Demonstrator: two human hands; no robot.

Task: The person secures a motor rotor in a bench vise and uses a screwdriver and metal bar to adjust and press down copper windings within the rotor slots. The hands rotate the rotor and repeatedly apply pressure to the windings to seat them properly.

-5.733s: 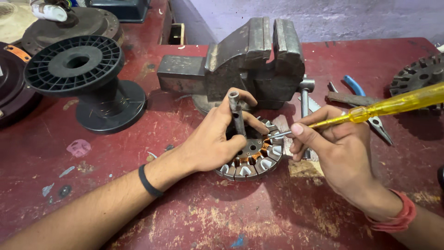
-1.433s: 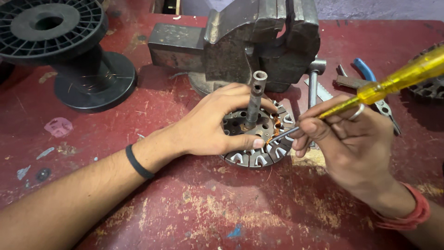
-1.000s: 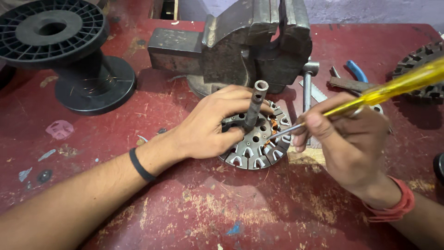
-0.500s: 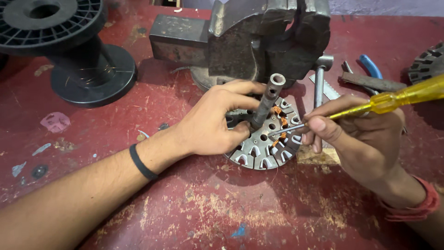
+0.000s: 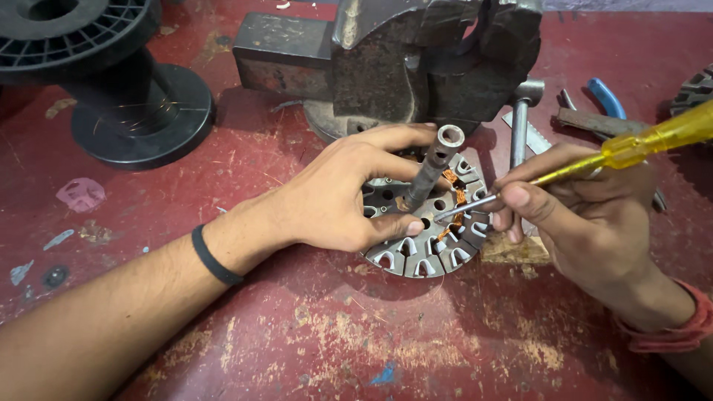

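While left hand (image 5: pixel 334 197) steadies stator (image 5: pixel 423 223), right hand (image 5: pixel 587 215) adjacent.

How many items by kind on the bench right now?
Slotted stator core: 1
Yellow-handled screwdriver: 1
Bench vise: 1
Black wire spool: 1
Blue-handled pliers: 1
Hands: 2, left hand, right hand
Total: 7

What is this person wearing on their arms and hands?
Both forearms are bare, with no sleeves and no gloves in view. The left hand has a thin black band around its wrist. The right hand has a red band around its wrist. No rings show on the fingers.
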